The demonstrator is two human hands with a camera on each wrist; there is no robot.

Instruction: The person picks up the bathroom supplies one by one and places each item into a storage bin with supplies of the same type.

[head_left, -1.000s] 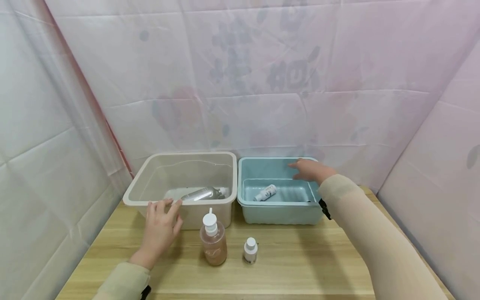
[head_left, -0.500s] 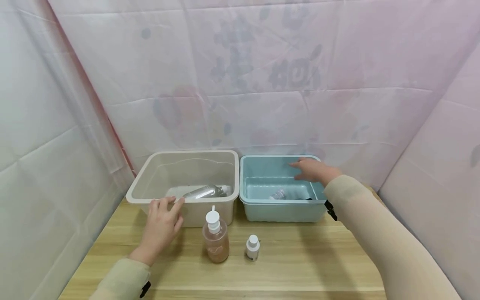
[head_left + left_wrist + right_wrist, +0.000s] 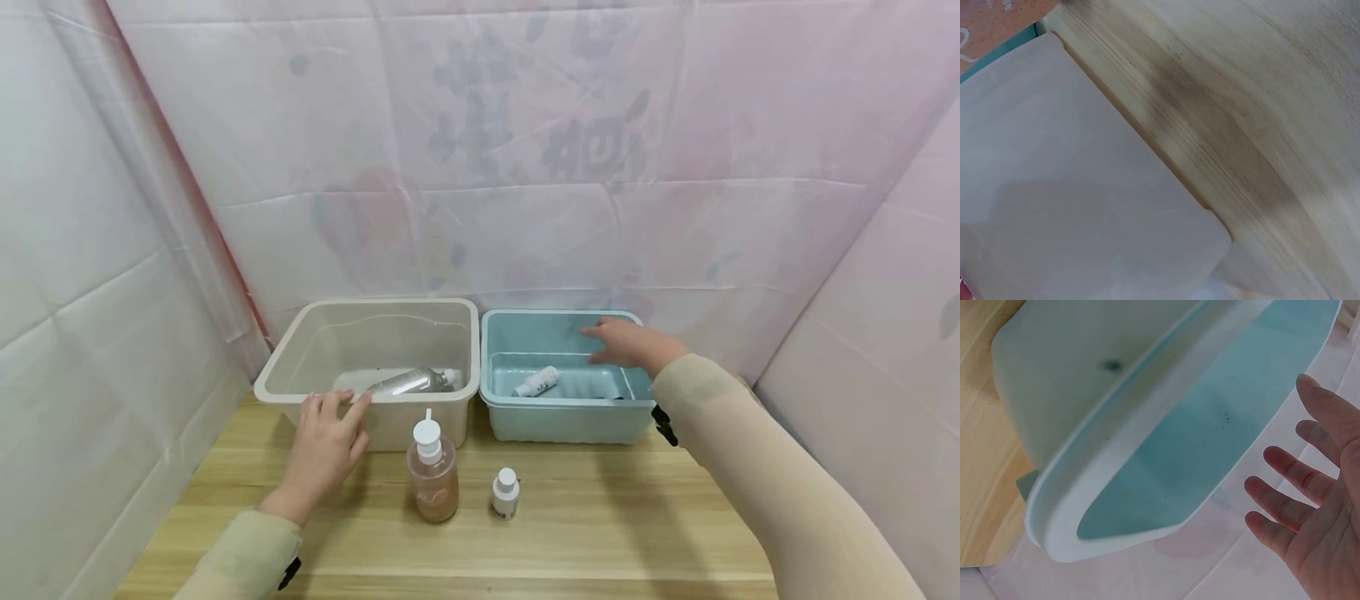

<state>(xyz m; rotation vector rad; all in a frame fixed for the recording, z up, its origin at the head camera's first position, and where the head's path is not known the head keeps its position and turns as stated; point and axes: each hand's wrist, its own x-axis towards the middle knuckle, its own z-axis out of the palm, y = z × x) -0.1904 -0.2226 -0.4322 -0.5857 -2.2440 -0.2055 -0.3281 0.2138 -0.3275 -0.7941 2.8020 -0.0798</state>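
The small white bottle (image 3: 537, 382) lies on its side in the light-blue bin (image 3: 566, 425), its long axis slanting from near-left to far-right, with the narrower end, which I take for the cap, toward near-left. From my remote seat I judge it light, stiff plastic, not fragile but smooth enough to roll or slip, best taken round the middle of its body. The right hand (image 3: 626, 342) hangs clear of it, fingers spread and holding nothing, while the left hand (image 3: 326, 442) touches the beige bin's (image 3: 405, 422) near rim; whether it grips, I cannot tell.
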